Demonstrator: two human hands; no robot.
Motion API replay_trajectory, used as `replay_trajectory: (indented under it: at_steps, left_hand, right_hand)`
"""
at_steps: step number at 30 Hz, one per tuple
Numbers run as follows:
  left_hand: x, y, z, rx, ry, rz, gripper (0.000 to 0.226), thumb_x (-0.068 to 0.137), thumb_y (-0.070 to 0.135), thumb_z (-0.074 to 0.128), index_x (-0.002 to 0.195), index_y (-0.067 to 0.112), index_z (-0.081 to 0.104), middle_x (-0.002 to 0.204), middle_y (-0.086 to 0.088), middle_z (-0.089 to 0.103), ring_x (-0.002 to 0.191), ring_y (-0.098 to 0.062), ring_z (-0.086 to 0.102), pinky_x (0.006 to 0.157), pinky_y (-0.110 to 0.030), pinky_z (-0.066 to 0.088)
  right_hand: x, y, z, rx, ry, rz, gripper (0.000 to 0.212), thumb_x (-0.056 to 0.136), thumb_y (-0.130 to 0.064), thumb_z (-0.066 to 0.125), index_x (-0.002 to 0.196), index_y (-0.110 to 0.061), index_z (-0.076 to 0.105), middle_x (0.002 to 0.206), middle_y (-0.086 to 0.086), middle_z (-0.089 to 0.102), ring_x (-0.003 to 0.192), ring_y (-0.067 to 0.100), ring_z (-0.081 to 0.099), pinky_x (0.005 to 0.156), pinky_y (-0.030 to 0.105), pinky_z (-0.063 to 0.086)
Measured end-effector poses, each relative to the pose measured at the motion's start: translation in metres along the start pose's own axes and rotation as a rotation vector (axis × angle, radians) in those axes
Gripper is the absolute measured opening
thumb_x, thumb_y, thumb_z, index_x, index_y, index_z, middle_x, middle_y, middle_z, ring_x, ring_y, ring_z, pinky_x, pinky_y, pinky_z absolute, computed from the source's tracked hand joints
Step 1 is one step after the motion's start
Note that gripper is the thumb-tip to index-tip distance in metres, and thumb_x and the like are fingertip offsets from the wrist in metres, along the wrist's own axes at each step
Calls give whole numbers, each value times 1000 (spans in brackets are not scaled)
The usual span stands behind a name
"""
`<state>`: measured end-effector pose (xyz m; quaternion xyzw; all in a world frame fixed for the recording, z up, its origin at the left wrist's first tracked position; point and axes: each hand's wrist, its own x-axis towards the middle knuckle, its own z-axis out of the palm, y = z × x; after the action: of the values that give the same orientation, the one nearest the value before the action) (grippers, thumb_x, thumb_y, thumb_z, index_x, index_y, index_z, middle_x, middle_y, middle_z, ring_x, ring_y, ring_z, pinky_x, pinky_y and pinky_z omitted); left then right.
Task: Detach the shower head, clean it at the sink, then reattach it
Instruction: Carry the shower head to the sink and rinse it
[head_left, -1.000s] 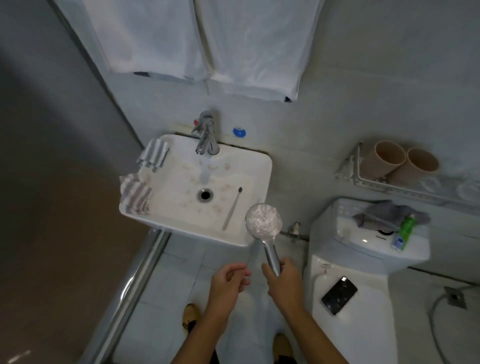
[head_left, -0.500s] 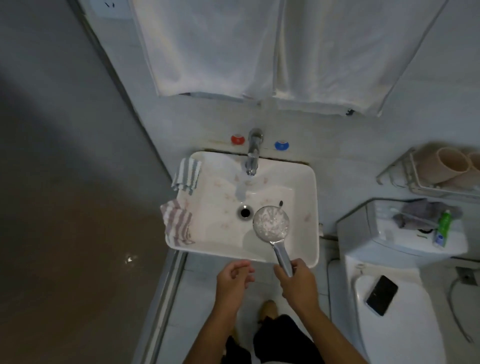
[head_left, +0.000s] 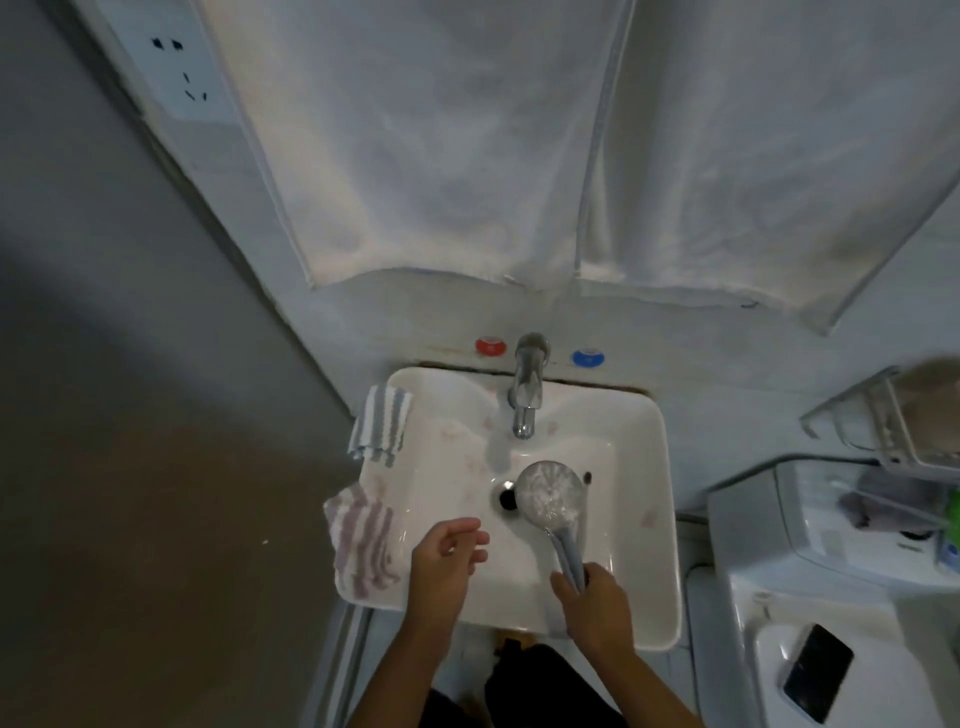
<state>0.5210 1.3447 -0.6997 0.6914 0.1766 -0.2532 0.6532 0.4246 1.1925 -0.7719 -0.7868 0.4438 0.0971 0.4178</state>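
The chrome shower head has a round face coated in white residue and points up over the white sink, right of the drain. My right hand grips its handle near the sink's front rim. My left hand hovers over the basin's front left, fingers loosely curled and holding nothing. The chrome faucet stands at the back of the sink, between a red knob and a blue knob. A dark toothbrush tip shows behind the shower head.
Two striped cloths hang on the sink's left rim. White towels hang above. A toilet with a phone on its lid is at the right, below a wire shelf. A wall socket is at the upper left.
I have stepped closer to the sink. My right hand carried the shower head forward from the sink's front edge to over the basin. My left hand moved over the basin too.
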Motion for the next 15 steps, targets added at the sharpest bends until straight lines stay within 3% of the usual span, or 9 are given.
replay_trajectory:
  at_steps: [4,7,10,13,15]
  left_hand:
    - [28,20,13,45,31,71,19,94,1,53,96,12,67,91,-12,73,73,-19,67,68,-25,51]
    - [43,39,20,70,38,149,20,93,2,54,94,17,66,89,-13,73,72,-22,66,65,-26,51]
    - [64,71,32,44,-53,251,16,91,2,60,104,12,63,89,-15,71,72,-21,65,62,-22,53]
    - [78,98,45,2,-215,293,29,89,-1,62,117,7,59,92,-17,70,71,-15,67,62,-20,54]
    - [86,106,52,19,-293,328,31,88,-1,64,117,8,61,91,-18,71,73,-16,69,64,-21,53]
  right_hand:
    - [18,-5,8,-7,-28,41,28,90,-36,67,87,-8,60,85,9,67,80,29,66,70,37,51]
    - [14,-12,10,19,-39,73,27,90,-34,67,87,-10,58,82,6,63,78,25,63,64,32,44]
    - [18,-20,14,18,-43,85,28,90,-36,67,84,-11,57,77,2,61,74,21,62,60,30,41]
    - [19,-28,15,49,-43,91,30,90,-35,68,73,-18,49,69,-7,53,62,8,52,48,16,33]
    - [19,-36,16,64,-26,89,30,89,-35,68,73,-18,49,69,-6,55,65,12,55,50,21,35]
